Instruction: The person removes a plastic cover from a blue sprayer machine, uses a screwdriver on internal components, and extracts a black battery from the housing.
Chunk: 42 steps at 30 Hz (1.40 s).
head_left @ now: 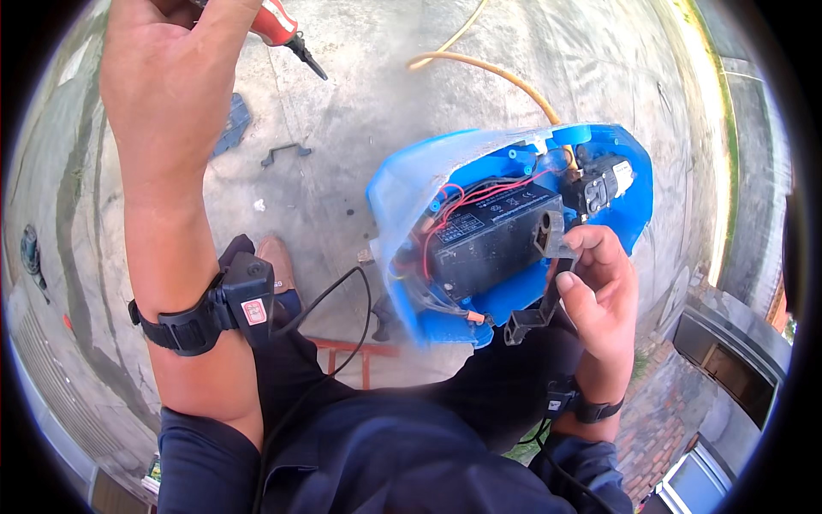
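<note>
A person's bare left hand (175, 81), raised close at upper left, gripped a red-and-white-handled tool (274, 23), its dark, narrow tip angled down and to the right; some of the fingers were cut off by the upper edge. A black camera box (248, 291) was strapped to that forearm, with a black cable (366, 313) looping from it, above dark trousers (479, 390). A smaller black device (561, 397) was banded to the other wrist.

The right hand (604, 295) pinched a black bracket (549, 295) between thumb and fingers, at the near right side of an opened blue housing (635, 201) in front of the person's lap. Whether the bracket was attached there could not be told. Inside the housing, a black battery (501, 244) lay tilted, with red wires (467, 201) running along its far side and a small black pump (599, 187) to its right.

A tan hose (505, 75) stretched from the housing's far edge across the concrete ground (360, 111). A brown shoe (276, 261) showed at left. Beyond it lay a dark handle-shaped piece (287, 152) and a blue-gray piece (231, 127), partly hidden by the left forearm.
</note>
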### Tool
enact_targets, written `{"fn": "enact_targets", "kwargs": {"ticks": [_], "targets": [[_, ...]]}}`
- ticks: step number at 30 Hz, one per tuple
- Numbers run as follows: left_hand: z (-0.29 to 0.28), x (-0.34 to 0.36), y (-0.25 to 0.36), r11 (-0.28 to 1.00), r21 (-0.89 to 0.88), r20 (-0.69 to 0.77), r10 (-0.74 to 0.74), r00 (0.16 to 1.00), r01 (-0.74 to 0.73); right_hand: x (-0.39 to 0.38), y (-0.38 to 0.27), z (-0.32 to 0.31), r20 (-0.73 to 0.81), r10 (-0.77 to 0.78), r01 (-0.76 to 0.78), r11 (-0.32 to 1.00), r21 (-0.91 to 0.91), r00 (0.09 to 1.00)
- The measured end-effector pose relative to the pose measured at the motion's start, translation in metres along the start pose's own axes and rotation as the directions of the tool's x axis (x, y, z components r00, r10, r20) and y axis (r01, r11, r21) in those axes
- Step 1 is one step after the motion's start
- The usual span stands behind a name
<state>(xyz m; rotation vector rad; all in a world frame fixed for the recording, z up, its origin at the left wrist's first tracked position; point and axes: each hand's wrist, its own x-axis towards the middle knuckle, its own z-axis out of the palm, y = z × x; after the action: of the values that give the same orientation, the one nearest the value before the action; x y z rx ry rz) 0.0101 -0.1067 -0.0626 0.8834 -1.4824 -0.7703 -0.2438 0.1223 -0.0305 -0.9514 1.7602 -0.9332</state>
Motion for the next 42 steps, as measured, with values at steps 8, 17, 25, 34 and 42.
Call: {"fn": "enact_targets", "kwargs": {"ticks": [8, 17, 25, 34, 42], "targets": [[-0.011, -0.014, 0.002, 0.995, -0.101, -0.070, -0.018, 0.997, 0.011, -0.036, -0.004, -0.003, 0.133, -0.010, -0.001, 0.997, 0.082, 0.991], [-0.028, -0.030, 0.018, 0.992, -0.105, -0.072, 0.062, 0.995, -0.069, -0.061, 0.006, 0.043, 0.550, -0.013, 0.184, 0.949, -0.256, 0.835], [-0.059, -0.030, 0.024, 0.995, -0.002, -0.071, 0.100, 0.992, -0.101, -0.061, 0.007, 0.064, 0.345, 0.025, -0.004, 0.998, -0.063, 0.938], [-0.093, -0.033, 0.033, 0.981, 0.014, -0.117, 0.195, 0.974, -0.195, -0.038, -0.028, 0.108, 0.325, -0.092, 0.153, 0.974, -0.167, 0.941], [-0.103, -0.032, 0.029, 0.990, 0.043, -0.160, 0.139, 0.977, -0.134, -0.012, -0.038, 0.078, 0.079, -0.352, 0.361, 0.906, -0.219, 0.933]]}}
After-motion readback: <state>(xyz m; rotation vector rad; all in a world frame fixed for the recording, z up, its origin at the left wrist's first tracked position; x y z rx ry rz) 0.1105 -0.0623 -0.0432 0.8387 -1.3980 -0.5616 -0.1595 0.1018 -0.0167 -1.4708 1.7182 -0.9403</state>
